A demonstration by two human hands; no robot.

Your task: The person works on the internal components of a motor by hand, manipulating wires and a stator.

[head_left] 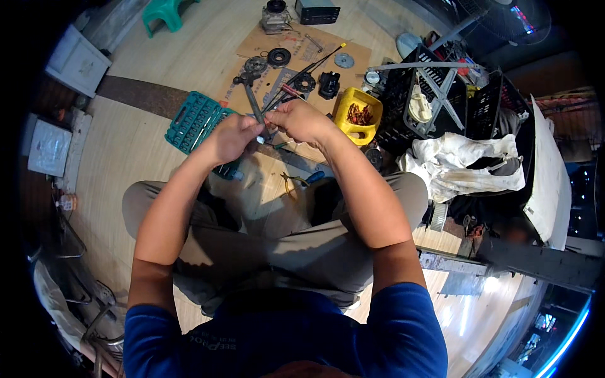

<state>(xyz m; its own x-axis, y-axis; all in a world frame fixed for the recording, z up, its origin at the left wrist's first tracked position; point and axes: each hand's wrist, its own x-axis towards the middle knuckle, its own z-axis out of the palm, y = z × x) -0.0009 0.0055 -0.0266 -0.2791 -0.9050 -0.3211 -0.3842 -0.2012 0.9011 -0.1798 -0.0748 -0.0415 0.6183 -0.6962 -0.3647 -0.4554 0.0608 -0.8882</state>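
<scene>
My left hand (234,137) and my right hand (304,122) meet over the cardboard, fingertips pinched close together. Whatever small item they grip is mostly hidden; a tiny white bit shows under the left thumb. A hammer-like dark metal tool (253,99) runs up from between the fingers, its lower end covered; I cannot tell whether a hand touches it. Beside my left hand lies an open green socket set case (178,135). Just beyond my right hand is a red-handled screwdriver (291,91). Pliers with yellow handles (290,184) and a blue-handled tool (314,177) lie between my knees.
A cut yellow jug (348,126) holds rusty small parts. Behind it are a black crate (394,104) and a white cloth (466,165). The cardboard (359,53) bears a black pulley ring (278,57) and other round parts. A green stool (165,14) stands far left.
</scene>
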